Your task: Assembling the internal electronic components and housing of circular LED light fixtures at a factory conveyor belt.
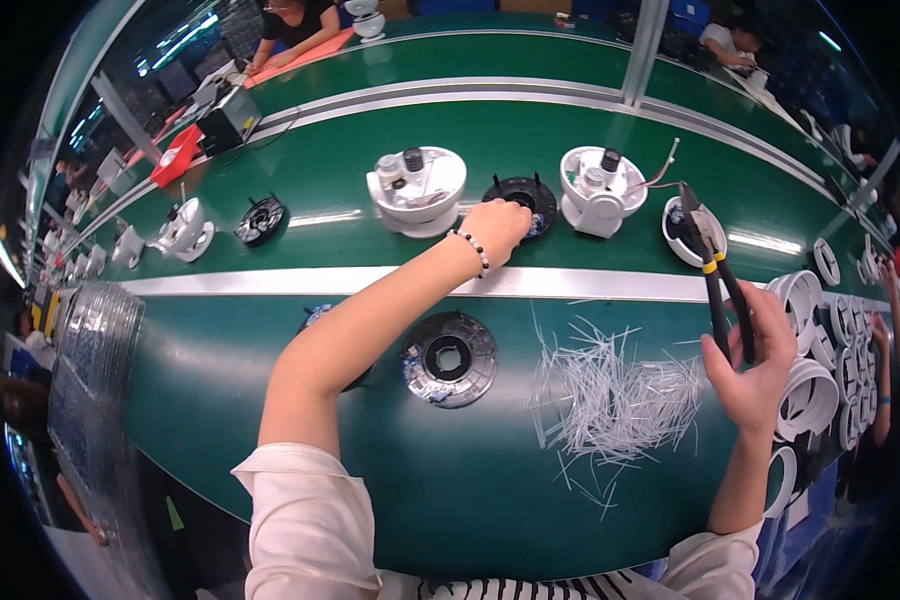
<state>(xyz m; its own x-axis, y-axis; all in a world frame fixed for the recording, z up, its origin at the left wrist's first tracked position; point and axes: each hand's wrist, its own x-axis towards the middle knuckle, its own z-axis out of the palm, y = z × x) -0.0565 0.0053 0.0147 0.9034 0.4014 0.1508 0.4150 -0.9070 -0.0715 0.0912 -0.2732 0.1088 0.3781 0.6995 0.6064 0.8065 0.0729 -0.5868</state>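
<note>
Left hand (500,228) curls at a black disc (543,200), grip unclear from here; right hand (758,372) holds yellow-banded pliers (710,266).

Heap of thin strips (620,395): whitish, translucent
Tabletop (450,510) beneath the heap: deep green
Rail (590,284) beyond the heap: silvery white
Pliers (712,268) right of the heap: dark, with a yellow band on each handle
Round part (543,198) beyond the heap, to its left: black, blue patches
Disc (475,375) left of the heap: grey, black centre, blue bits
Rings (827,395) right of the heap: white
Bracelet (478,248) beyond the heap, leftward: white beads, some black
</note>
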